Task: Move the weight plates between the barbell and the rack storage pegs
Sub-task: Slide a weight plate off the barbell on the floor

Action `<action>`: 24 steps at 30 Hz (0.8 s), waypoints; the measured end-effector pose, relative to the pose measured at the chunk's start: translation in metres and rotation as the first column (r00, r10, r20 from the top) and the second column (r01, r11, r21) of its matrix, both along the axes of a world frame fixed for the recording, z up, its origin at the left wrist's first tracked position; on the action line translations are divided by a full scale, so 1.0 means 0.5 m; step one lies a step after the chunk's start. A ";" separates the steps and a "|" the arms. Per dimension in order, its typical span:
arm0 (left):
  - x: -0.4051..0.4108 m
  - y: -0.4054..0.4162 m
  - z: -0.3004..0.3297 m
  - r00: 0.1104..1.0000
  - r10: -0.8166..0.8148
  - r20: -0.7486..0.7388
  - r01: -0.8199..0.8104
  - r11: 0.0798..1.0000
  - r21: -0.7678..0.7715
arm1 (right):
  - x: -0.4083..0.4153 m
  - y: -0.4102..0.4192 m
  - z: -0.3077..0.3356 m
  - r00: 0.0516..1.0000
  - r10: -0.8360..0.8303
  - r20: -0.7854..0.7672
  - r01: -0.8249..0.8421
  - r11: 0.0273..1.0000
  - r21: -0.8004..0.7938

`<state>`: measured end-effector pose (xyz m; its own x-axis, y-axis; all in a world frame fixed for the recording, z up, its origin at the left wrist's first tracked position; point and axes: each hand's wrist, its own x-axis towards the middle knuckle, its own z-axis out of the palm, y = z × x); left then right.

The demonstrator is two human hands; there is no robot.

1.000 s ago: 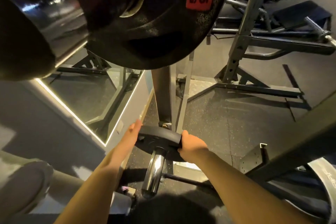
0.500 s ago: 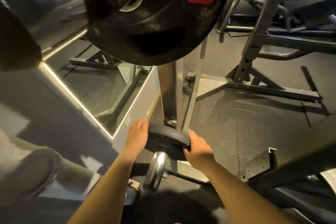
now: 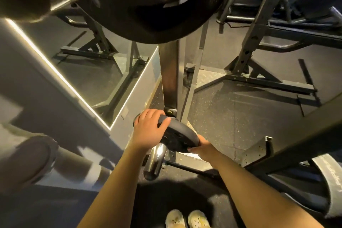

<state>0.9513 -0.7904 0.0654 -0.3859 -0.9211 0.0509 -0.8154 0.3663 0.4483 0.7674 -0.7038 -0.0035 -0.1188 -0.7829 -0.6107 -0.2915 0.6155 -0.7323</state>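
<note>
A small black weight plate (image 3: 177, 135) sits on a chrome storage peg (image 3: 155, 161) low on the rack upright (image 3: 170, 77). My left hand (image 3: 149, 129) grips the plate's upper left rim, fingers curled over its edge. My right hand (image 3: 201, 147) grips the lower right rim from below. A large black plate (image 3: 148, 2) hangs close overhead at the top of the view.
A mirror with a lit edge (image 3: 61, 77) leans at the left. Another rack frame (image 3: 253, 46) and a bench stand at the right. A dark beam (image 3: 296, 140) crosses the lower right above a grey plate (image 3: 329, 181). My shoes (image 3: 187, 218) are below.
My left hand has slid from the plate's left side up over its top rim and curled round it. The plate now sits tilted on the peg. The view has shifted downward.
</note>
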 end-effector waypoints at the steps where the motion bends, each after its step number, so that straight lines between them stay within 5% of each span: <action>1: 0.002 -0.002 -0.007 1.000 0.020 -0.024 -0.020 1.000 -0.012 | -0.001 -0.002 0.004 0.999 0.026 -0.043 -0.026 1.000 0.015; 5: 0.009 -0.004 -0.022 0.984 0.118 -0.135 -0.112 0.993 0.046 | 0.001 -0.012 0.045 0.969 0.140 -0.206 -0.136 0.990 0.033; 7: 0.030 -0.013 -0.034 0.994 0.102 -0.037 -0.101 0.995 0.022 | 0.006 -0.028 0.082 0.929 0.234 -0.287 -0.230 0.972 0.047; 11: 0.073 -0.044 -0.052 0.984 0.172 0.050 -0.175 0.982 0.071 | 0.038 -0.064 0.168 0.691 0.461 -0.556 -0.471 0.871 0.138; 14: 0.071 -0.039 -0.023 0.966 0.252 -0.062 -0.251 0.968 0.030 | 0.059 -0.083 0.204 0.536 0.501 -0.680 -0.559 0.814 0.159; 17: 0.037 -0.003 -0.001 0.990 0.067 -0.121 -0.084 0.987 -0.137 | 0.071 -0.090 0.207 0.548 0.476 -0.688 -0.563 0.818 0.118; 19: 0.013 0.028 -0.005 0.999 -0.047 0.010 0.048 0.978 -0.204 | 0.073 -0.081 0.192 0.586 0.412 -0.698 -0.528 0.848 0.057; 22: 0.013 0.034 -0.042 0.948 -0.192 0.253 0.293 0.838 -0.461 | 0.065 -0.061 0.155 0.673 0.308 -0.673 -0.459 0.887 -0.054; 24: 0.023 0.023 -0.044 0.913 -0.210 0.350 0.369 0.791 -0.487 | 0.057 -0.050 0.133 0.707 0.276 -0.652 -0.454 0.883 -0.119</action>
<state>0.9627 -0.7792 0.0435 -0.7013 -0.6184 0.3545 -0.6872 0.7188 -0.1054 0.7960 -0.7289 0.0632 -0.0598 -0.9560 -0.2871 -0.8828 0.1849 -0.4318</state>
